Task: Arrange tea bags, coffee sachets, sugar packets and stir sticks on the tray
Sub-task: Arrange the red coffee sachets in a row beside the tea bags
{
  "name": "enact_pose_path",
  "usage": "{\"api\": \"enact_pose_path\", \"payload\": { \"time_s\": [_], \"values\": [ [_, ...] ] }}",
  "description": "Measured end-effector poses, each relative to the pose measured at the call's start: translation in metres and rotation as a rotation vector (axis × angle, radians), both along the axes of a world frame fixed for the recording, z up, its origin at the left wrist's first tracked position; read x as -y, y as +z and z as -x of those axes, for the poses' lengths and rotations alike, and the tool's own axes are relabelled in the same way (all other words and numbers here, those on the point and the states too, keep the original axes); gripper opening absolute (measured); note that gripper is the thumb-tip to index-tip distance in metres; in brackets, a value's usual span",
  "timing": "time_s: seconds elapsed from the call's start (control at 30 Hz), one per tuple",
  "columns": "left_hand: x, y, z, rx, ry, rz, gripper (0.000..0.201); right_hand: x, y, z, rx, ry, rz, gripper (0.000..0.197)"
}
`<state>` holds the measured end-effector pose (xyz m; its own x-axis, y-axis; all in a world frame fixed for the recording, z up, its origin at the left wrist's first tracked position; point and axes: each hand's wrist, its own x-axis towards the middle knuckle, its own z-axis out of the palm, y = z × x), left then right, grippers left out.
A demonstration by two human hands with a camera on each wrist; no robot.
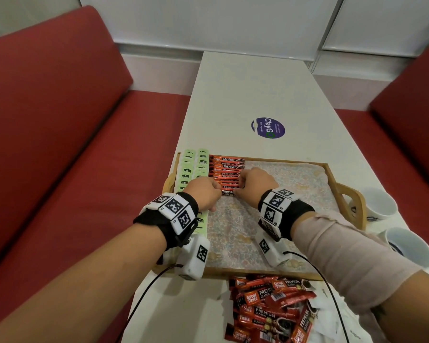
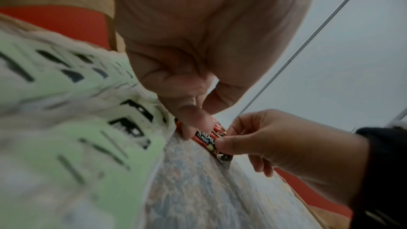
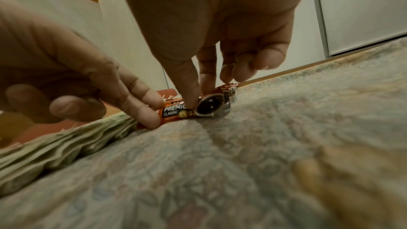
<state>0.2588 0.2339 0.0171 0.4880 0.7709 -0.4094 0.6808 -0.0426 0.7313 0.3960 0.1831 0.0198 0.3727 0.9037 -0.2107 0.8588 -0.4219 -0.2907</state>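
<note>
In the head view's lower centre, the left hand (image 1: 204,191) is pinching the left end of a coffee sachet (image 1: 227,192) while the right hand (image 1: 255,184) is pinching its right end. The sachet is lying crosswise between both hands, closing the red row (image 1: 227,170) beside the green tea bags (image 1: 195,169) on the tray (image 1: 258,269).

Your red coffee sachets (image 1: 227,173) lie flat in a row on the wooden tray (image 1: 342,186), just beside two rows of green tea bags (image 1: 195,169); loose sachets (image 1: 270,308) are piled just outside the tray.
</note>
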Motion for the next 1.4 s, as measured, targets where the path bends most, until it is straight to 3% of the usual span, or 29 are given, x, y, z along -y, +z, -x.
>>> {"api": "enact_pose_path", "payload": {
  "time_s": [0.13, 0.23, 0.37, 0.8, 1.13, 1.4],
  "values": [
    [0.003, 0.003, 0.001, -0.007, -0.005, -0.013, 0.017, 0.001, 0.003, 0.001, -0.015, 0.007, -0.017, 0.030],
    [0.009, 0.008, 0.003, -0.006, -0.010, -0.031, 0.016, 0.006, 0.008, 0.004, -0.051, 0.017, -0.033, 0.014],
    [0.021, 0.017, 0.007, 0.020, -0.003, -0.054, 0.008, 0.020, 0.018, 0.008, -0.070, 0.018, -0.069, 0.024],
    [0.109, 0.032, 0.044, 0.045, -0.057, -0.091, 0.013, 0.117, 0.053, 0.035, -0.052, 0.108, -0.160, 0.020],
    [0.169, 0.017, 0.073, -0.064, -0.210, -0.110, 0.008, 0.187, 0.036, 0.065, -0.075, 0.210, 0.041, 0.019],
    [0.199, 0.010, 0.091, -0.219, -0.393, -0.237, 0.032, 0.225, 0.037, 0.095, 0.049, 0.296, 0.197, 0.043]
  ]
}}
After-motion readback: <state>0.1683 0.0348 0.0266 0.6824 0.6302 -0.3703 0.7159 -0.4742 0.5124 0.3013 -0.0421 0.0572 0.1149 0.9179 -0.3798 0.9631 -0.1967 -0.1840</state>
